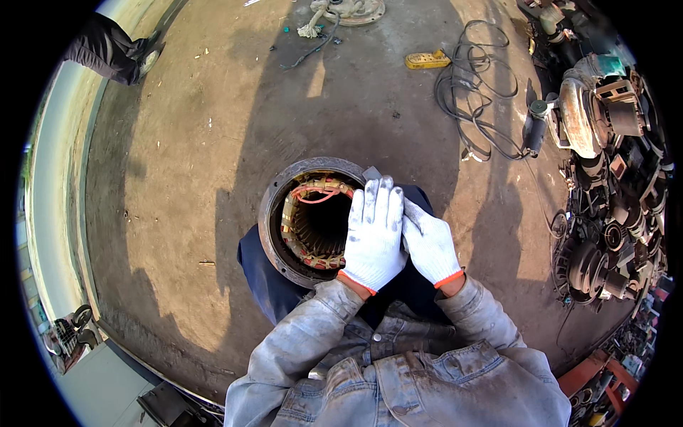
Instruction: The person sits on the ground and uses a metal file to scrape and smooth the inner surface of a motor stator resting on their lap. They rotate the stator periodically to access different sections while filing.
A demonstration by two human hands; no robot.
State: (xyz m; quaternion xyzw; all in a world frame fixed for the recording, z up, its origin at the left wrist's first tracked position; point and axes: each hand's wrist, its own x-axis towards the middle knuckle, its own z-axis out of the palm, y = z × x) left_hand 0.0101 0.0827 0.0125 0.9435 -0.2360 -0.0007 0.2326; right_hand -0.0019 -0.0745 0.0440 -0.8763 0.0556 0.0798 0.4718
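Note:
A round motor stator housing point(265, 226) stands between my knees. Inside its metal rim sits a ring of bound copper windings, with a loop of reddish lead wires point(320, 193) at the far side. My left hand point(376, 235), in a white knitted glove with dark-smudged fingertips, lies flat over the right side of the rim, fingers stretched out. Close against it is my right hand point(431, 245), gloved alike; its fingers are mostly hidden by the left hand. A small grey flat piece point(371, 173) shows just beyond the left fingertips; whether it belongs to the housing I cannot tell.
Coiled black cable point(475, 92) lies far right beside a yellow pendant-like box point(427, 60). Scrap motor parts point(594, 206) are heaped along the right. A round cover plate with rope point(348, 11) is at the top. Another person's leg point(107, 50) shows far left.

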